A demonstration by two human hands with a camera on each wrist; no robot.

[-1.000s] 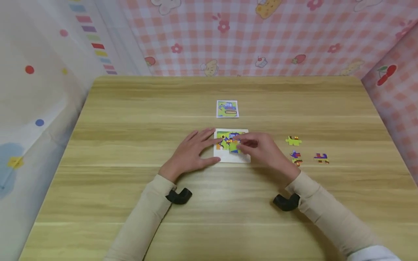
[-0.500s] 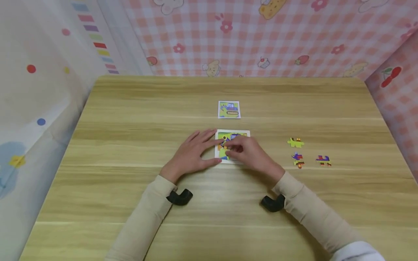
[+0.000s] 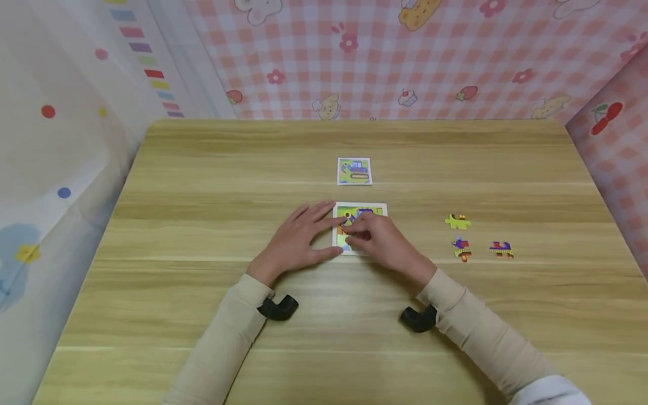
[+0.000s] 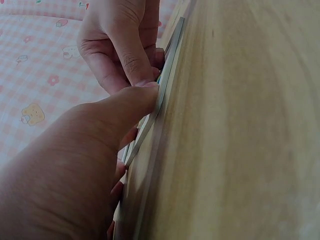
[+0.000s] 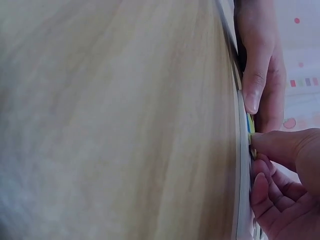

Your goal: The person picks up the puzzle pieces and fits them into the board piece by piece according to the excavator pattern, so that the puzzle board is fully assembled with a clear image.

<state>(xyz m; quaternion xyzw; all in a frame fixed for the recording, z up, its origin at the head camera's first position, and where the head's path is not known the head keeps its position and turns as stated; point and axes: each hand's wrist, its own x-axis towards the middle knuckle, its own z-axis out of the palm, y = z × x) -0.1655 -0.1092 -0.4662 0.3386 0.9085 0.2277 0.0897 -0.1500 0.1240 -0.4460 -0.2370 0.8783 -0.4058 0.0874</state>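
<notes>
A white-rimmed puzzle board (image 3: 374, 205) lies flat on the table, partly filled with bright pieces of a digger picture. My left hand (image 3: 298, 242) spreads over its left side, fingers fairly straight, with the thumb at the lower left corner. Thumb and fingertips of my right hand (image 3: 385, 239) pinch a green and blue puzzle piece (image 3: 342, 241) low down against the board's lower left part. In the right wrist view a sliver of the puzzle piece (image 5: 249, 125) shows between both thumbs, right at the board's edge. My right fingers hide the board's middle.
Beyond the board lies a small square picture card (image 3: 354, 171) showing a digger. To the right are a yellow-green puzzle piece (image 3: 458, 221), a purple and red one (image 3: 462, 249) and another purple one (image 3: 502, 248). A checked cloth (image 3: 304, 62) hangs behind the table.
My right hand has shifted left across the board with the green and blue puzzle piece, from its middle to its lower left, and settled there. My left hand has stayed in place.
</notes>
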